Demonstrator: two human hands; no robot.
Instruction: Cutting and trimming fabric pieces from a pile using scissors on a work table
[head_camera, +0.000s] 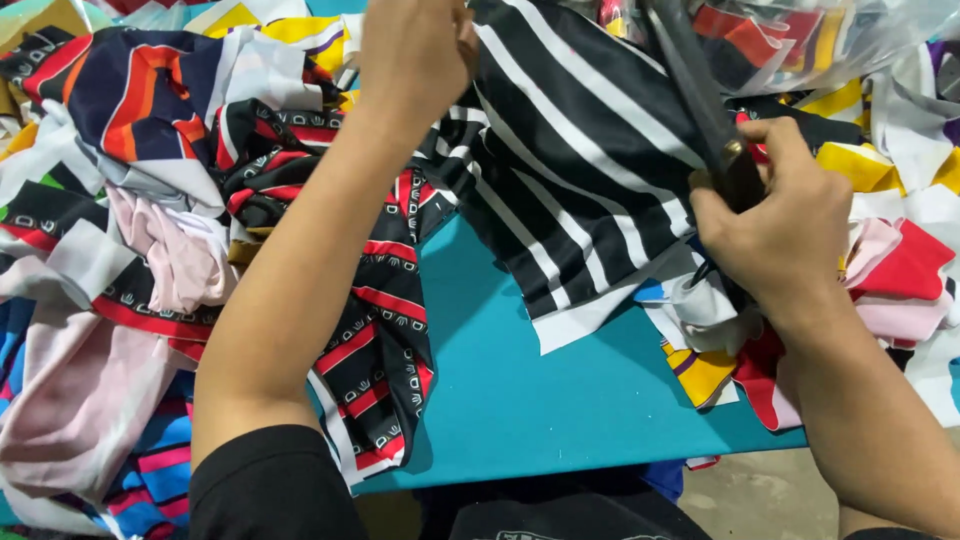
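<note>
Far left, a heap of printed fabric scraps in navy, red, pink and white spills over the teal worktop. The left hand has its fingers closed, pinching the top edge of the black cloth with white stripes, which hangs at centre. On the right, the right hand grips large dark scissors beside that cloth.

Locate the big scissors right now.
Head view, upper right: the dark scissors are gripped by the right hand, blades angling up over the black-and-white striped fabric that the left hand holds.
</note>
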